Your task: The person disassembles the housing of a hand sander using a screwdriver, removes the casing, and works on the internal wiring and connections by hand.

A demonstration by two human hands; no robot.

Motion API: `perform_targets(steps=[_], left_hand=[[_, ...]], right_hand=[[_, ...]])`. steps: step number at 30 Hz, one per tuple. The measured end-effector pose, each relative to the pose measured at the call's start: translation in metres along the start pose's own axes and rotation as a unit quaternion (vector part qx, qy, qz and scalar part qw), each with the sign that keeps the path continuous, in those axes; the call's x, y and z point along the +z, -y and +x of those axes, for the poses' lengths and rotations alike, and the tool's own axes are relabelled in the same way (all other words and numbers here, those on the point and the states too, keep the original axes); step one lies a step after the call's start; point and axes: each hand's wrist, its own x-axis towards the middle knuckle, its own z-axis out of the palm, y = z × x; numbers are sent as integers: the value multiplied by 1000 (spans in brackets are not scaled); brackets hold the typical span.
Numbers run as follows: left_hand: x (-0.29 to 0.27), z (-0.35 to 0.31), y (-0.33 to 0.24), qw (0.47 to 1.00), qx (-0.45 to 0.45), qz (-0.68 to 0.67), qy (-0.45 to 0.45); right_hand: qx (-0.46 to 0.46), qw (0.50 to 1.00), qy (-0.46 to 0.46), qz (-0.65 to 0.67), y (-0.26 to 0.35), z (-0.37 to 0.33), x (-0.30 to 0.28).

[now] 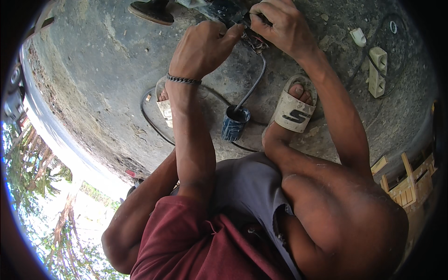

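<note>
Both hands work close together at the top middle, over a dark power tool body (224, 10) with wiring exposed at its near end. My left hand (200, 49) wears a dark bracelet (183, 80); its fingers are curled and its thumb points right, to the wires (255, 43). Anything in its grip is hidden. My right hand (282, 28) pinches at the same spot from the right, and what it holds cannot be made out. From the wires a grey cable (261, 77) runs down into a dark blue, scuffed cup-shaped cover (234, 125) standing between my feet.
A cream socket strip (377, 72) with a black lead lies to the right, near a white plug-like piece (358, 37) and a pale ring (393, 27). My sandalled feet flank the blue cover. A dark, flat-rimmed object (153, 11) is at the top left. Wooden slats (410, 179) stand far right.
</note>
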Motion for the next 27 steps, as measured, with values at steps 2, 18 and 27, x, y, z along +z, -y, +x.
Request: perform_targets(steps=[2, 18, 27], left_hand=[[0, 0, 0, 1000, 6, 1, -5], [1, 1, 3, 1000, 11, -3, -2], [1, 2, 5, 999, -9, 38, 27]], right_hand=[[0, 1000, 0, -1, 0, 0, 0], [11, 1000, 9, 4, 2, 2, -2], [20, 1000, 22, 7, 2, 7, -3]])
